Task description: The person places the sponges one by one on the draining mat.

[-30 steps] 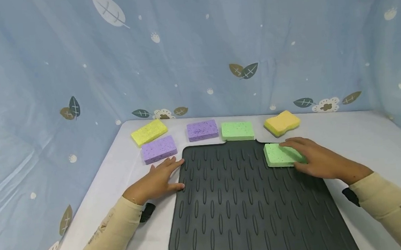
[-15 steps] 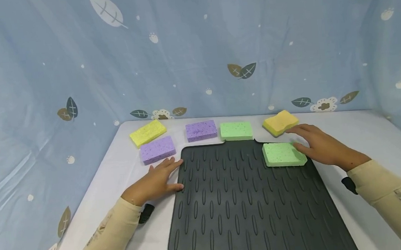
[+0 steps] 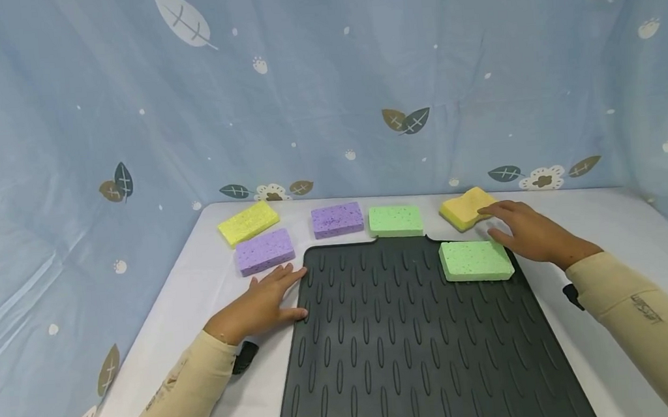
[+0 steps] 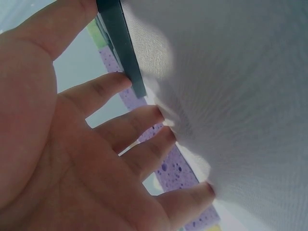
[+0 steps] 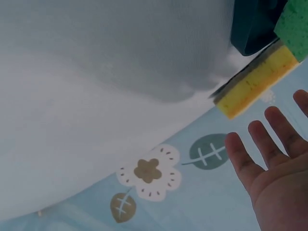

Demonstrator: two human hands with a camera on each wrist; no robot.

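On the white table (image 3: pixel 606 226), near its far right edge just past the black mat (image 3: pixel 403 340), the yellow sponge (image 3: pixel 465 208) lies just ahead of your right hand (image 3: pixel 527 232), whose straight, open fingers (image 3: pixel 501 208) hold nothing.

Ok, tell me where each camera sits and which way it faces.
Head: on the head, looking down at the black mat, both hands and sleeves visible.
Left wrist: under the left hand, facing its fingers on the table, by the mat edge and purple sponge.
Right wrist: under the right hand, facing the yellow sponge.
Head and right wrist share the yellow sponge.
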